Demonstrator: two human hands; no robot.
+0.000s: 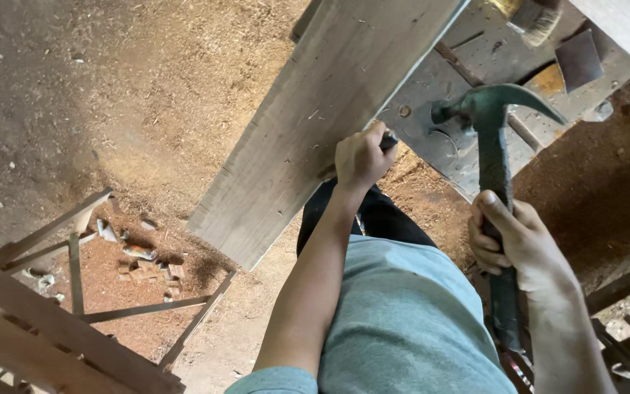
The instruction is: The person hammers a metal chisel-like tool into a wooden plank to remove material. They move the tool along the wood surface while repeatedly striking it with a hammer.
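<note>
a long grey wooden board [315,117] is laid slantwise, its far part over the workbench [468,66] and its near end overhanging the sawdust floor [111,87]. it is judged stiff and fairly heavy, best steadied along its edge. a claw hammer [494,146] is held upright beside it; a top-heavy steel head is presumed, so the handle is best taken low. the right hand [515,241] is wrapped around that handle at mid-length. the left hand [359,157] is closed on a small dark object at the board's edge, touching it.
</note>
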